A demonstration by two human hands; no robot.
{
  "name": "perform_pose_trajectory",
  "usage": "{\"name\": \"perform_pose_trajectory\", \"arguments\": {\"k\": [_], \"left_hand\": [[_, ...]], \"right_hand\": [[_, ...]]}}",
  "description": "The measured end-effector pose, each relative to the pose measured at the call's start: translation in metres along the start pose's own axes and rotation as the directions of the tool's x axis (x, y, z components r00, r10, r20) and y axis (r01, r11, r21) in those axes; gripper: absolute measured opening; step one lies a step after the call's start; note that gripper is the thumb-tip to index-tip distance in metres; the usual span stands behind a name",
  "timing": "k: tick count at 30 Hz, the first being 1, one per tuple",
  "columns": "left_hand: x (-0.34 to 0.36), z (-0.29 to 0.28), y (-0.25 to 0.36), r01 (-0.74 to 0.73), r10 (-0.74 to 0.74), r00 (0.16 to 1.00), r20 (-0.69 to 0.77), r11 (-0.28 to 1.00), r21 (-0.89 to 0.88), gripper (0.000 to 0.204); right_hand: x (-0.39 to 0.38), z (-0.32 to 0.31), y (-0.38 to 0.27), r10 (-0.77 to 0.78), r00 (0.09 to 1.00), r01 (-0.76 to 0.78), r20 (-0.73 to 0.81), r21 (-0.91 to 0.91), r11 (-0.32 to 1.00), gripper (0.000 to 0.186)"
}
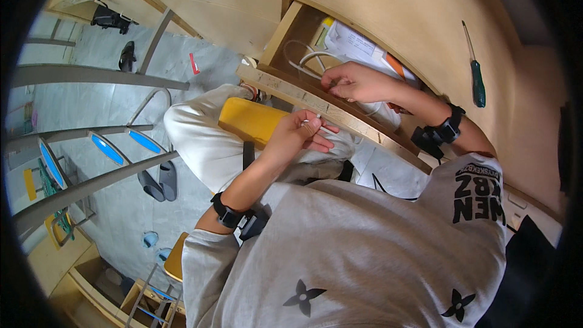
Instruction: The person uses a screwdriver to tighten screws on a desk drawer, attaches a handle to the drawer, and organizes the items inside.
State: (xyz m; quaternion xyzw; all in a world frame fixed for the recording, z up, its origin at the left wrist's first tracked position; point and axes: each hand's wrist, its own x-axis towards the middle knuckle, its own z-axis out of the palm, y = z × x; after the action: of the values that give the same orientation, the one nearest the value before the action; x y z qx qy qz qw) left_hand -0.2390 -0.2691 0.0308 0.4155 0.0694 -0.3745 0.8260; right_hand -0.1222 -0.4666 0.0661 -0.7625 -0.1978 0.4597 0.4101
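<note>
An open wooden drawer [364,132] sticks out from under the desk, its front edge just beyond my lap. Over its inner side my right hand [352,82] is closed with the fingertips pinched close to the inside of the front panel. What those fingertips hold, if anything, is hidden. Outside the panel, my left hand [303,132] has thumb and forefinger pinched together on a tiny pale piece, too small to name, and its other fingers are loosely bent. Inside the drawer lie white papers [352,45], a looped white cable [313,56] and an orange item [395,65].
On the desktop [419,24] lies a screwdriver [477,73] with a green handle. A yellow padded-looking object [250,118] rests by my legs. To the left stands a metal ladder [91,179] with blue treads. Grey slippers [167,181] and a small red item [194,64] are on the floor.
</note>
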Motion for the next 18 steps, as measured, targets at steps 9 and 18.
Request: {"name": "perform_pose_trajectory", "arguments": {"k": [9,18], "left_hand": [[-0.002,0.002,0.004,0.012,-0.011,1.000,-0.017,0.999,0.042,0.026],[-0.001,0.002,0.004,0.013,-0.013,1.000,-0.004,1.000,0.023,0.023]], "right_hand": [[-0.002,-0.002,-0.010,0.002,1.000,-0.002,-0.028,-0.018,1.000,0.021],[0.004,-0.001,-0.002,0.004,1.000,-0.007,-0.020,-0.151,0.989,0.017]]}}
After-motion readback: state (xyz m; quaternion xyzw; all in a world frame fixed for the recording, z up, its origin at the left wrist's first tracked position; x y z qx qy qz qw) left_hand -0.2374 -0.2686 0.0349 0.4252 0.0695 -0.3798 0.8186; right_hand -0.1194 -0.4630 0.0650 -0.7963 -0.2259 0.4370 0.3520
